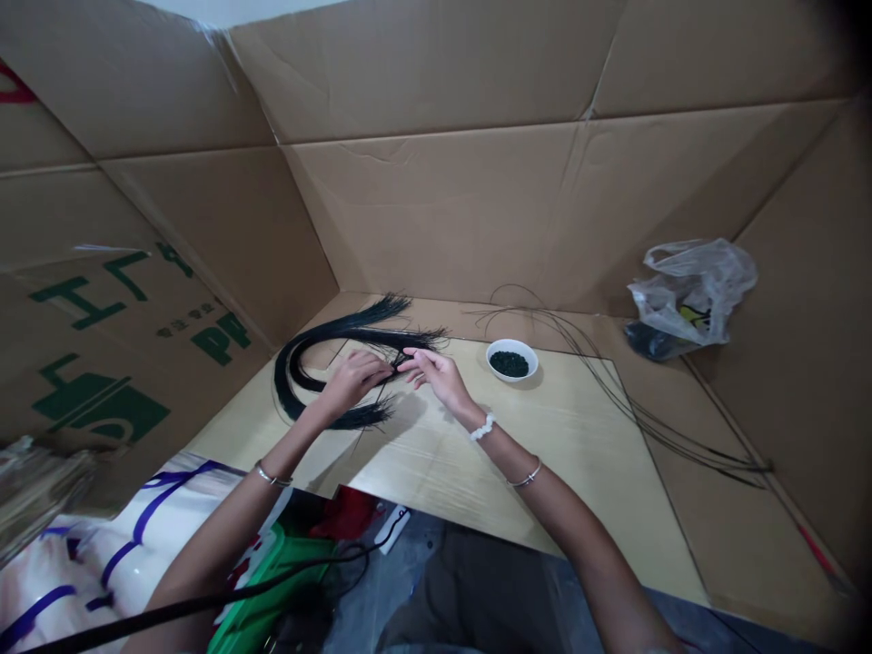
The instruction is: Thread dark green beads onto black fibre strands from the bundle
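Observation:
My left hand [357, 380] is closed in a pinch above the table, its thumb and fingertips pressed together. What sits in the pinch is too small and dark to make out. Close beside it, my right hand [440, 377] has its fingers stretched toward the left fingertips, apart from one another. Behind and below both hands lies a curved bundle of thin dark strands [290, 368], with frayed ends pointing right. To the right of my right hand stands a white bowl [512, 376] of small dark green beads or grains [509, 364].
Long thin wires [599, 363] curve across the table's right side. A clear plastic bag [695, 291] with dark contents rests in the back right corner. Cardboard walls [436, 218] enclose the pale tabletop [518, 463]. Below the front edge are a green crate [255, 581] and a black cable [224, 595].

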Tool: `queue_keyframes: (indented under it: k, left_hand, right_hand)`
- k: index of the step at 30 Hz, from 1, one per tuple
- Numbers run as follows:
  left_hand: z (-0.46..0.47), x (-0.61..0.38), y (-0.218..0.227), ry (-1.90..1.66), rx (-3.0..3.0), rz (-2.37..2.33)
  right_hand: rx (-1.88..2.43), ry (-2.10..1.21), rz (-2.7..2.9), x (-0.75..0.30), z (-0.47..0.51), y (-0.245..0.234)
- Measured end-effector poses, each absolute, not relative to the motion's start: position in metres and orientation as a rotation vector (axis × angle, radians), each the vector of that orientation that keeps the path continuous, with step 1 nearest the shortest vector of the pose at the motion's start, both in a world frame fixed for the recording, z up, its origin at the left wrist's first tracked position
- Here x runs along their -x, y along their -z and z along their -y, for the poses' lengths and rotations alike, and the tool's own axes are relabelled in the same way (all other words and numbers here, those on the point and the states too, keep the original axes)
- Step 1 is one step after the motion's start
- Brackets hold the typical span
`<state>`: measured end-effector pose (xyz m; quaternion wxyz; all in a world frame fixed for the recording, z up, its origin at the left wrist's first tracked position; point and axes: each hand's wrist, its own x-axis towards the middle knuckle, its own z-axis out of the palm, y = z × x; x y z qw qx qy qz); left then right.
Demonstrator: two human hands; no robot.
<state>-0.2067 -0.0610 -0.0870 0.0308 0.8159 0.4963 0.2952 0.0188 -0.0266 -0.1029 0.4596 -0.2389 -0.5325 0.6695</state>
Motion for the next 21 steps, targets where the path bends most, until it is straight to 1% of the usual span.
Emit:
queue_keyframes:
  k: [2,5,10,13,16,21]
  left_hand:
    - [0.065,0.212,0.098,-0.995,-2.450,-1.643]
    - [0.072,0.232,0.113,-1.043,-2.323,-1.826]
    - [0.086,0.265,0.138,-0.945,-2.190,-1.990]
    - [0.092,0.274,0.145,-0.841,-2.170,-1.999]
    - [0.091,0.275,0.149,-0.685,-2.184,-1.961]
    - [0.082,0.272,0.155,-0.536,-2.212,-1.913]
  right_hand:
    - [0.602,-1.564,1.303,-0.018,0.023,0.108]
    - [0.631,-1.543,1.283,-0.018,0.016,0.114]
    - [0.714,-1.532,1.329,-0.013,0.007,0.128]
    - [0.814,-1.469,1.442,-0.012,0.003,0.142]
    - [0.933,-1.328,1.628,-0.016,-0.001,0.156]
    - [1.058,-0.944,2.015,-0.022,-0.002,0.169]
